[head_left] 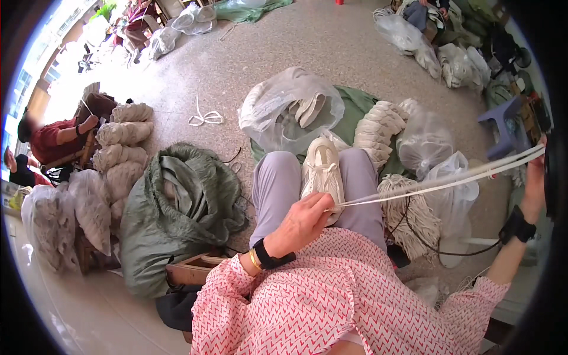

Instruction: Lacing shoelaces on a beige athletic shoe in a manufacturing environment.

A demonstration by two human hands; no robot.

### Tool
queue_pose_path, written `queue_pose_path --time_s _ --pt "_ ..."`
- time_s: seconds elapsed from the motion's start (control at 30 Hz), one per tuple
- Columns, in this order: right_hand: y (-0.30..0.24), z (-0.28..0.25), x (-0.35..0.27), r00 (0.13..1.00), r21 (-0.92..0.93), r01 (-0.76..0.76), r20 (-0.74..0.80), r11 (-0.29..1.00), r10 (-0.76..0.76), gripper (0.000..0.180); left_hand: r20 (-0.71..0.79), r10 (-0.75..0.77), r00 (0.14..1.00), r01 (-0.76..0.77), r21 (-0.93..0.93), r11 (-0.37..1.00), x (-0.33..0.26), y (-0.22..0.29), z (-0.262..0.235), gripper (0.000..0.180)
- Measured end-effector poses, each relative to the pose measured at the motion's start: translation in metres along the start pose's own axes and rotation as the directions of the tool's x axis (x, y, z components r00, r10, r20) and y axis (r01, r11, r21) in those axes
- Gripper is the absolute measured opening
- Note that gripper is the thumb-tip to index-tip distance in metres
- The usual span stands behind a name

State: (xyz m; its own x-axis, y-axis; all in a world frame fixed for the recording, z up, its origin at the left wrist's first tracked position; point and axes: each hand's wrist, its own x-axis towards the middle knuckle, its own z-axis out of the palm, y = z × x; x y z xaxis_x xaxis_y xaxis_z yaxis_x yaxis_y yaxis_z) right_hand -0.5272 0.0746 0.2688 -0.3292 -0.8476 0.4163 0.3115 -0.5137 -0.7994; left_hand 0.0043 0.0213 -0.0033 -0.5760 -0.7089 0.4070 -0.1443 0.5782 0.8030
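A cream lace-up sneaker [323, 168] is held upright between my knees, toe pointing away from me. My left hand [300, 222] is closed in a pinch at the near end of the shoe, gripping white shoelaces [426, 187]. From there the laces run taut in two strands far out to the right. At the right rim my right hand [536, 168] is closed round their other end, with its arm stretched out; the fingers show only in part. My left fingers hide where the laces meet the shoe.
Beyond my knees lies a clear plastic bag [260, 121] with shoes, beside a row of stacked shoes [378, 130]. A bundle of laces [408, 216] hangs right of my knee. A green sack [177, 231] stands left; a blue stool [502, 127] right. A co-worker [56, 142] sits far left.
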Motion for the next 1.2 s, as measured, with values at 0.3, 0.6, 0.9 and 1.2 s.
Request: queue_pose_path --time_s 0.3,0.6,0.9,1.2 --pt "0.001 -0.098 -0.021 0.999 -0.036 0.001 0.038 0.999 0.0 0.018 -0.11 -0.033 0.993 0.052 0.172 0.984 0.006 -0.008 0.002 0.02" --pt "-0.001 -0.078 -0.019 0.997 -0.009 0.046 0.066 0.999 -0.045 0.017 -0.065 0.001 0.998 0.015 0.24 0.971 0.007 -0.006 0.0 0.02" --pt "0.015 -0.122 -0.048 0.99 -0.101 0.009 -0.139 0.995 -0.023 0.016 -0.055 -0.089 0.995 0.095 0.132 0.987 -0.001 -0.003 -0.007 0.019" --pt "0.049 -0.26 -0.128 0.837 -0.183 -0.159 -0.547 0.97 0.034 0.015 -0.07 -0.073 0.995 0.082 0.127 0.989 -0.011 -0.011 -0.01 0.022"
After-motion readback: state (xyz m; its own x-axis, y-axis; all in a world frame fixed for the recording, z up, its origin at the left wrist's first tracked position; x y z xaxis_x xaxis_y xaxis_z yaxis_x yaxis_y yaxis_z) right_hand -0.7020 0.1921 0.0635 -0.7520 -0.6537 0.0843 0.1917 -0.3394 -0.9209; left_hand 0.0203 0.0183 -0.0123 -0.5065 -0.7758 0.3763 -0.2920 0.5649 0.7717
